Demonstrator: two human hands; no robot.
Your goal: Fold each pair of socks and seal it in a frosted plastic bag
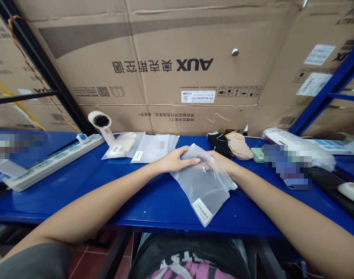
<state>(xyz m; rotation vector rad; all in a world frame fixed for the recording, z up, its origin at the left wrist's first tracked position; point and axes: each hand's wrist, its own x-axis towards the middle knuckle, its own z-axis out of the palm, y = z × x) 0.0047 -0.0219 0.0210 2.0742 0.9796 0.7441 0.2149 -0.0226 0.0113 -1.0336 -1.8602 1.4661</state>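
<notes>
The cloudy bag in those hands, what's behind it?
Behind the cloudy bag is part of the right hand; its fingers are mostly covered. The blue table shows around the bag, but the part directly behind is hidden.

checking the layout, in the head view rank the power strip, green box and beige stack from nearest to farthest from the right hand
1. Beige stack: just beyond the right hand.
2. Green box: right of the beige stack.
3. Power strip: left side of the table.

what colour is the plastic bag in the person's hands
The bag is a milky, see-through white; it shows in the head view.
</notes>
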